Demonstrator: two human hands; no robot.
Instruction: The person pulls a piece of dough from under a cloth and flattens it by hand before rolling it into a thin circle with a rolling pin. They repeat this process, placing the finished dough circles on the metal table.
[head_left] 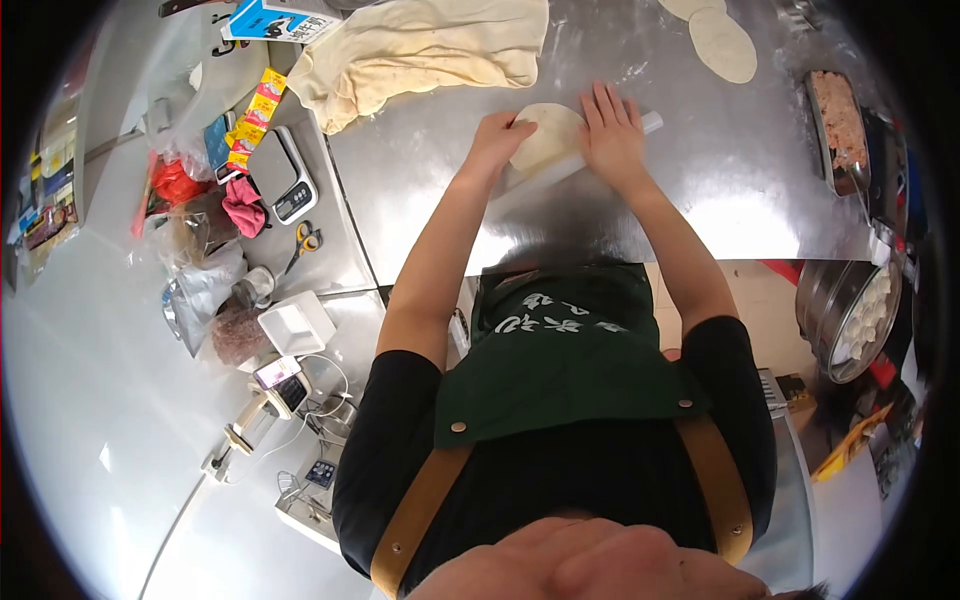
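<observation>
A round, flat piece of dough (547, 136) lies on the steel worktop between my hands. My left hand (492, 143) is closed at its left edge, with the thumb over the dough and the other fingers curled. Across the lower edge of the dough runs a pale rolling pin (652, 122), slanting up to the right and partly blurred. My right hand (613, 138) lies over the pin, palm down, its fingers stretched out and slightly spread. Thin dough wrappers (723, 46) rest farther back on the right.
A cream cloth (430, 55) lies behind my left hand. On the left are a digital scale (281, 172), scissors (305, 243) and a milk carton (280, 20). A tray of minced filling (838, 120) stands at right, above a steamer (850, 320) holding several white pieces.
</observation>
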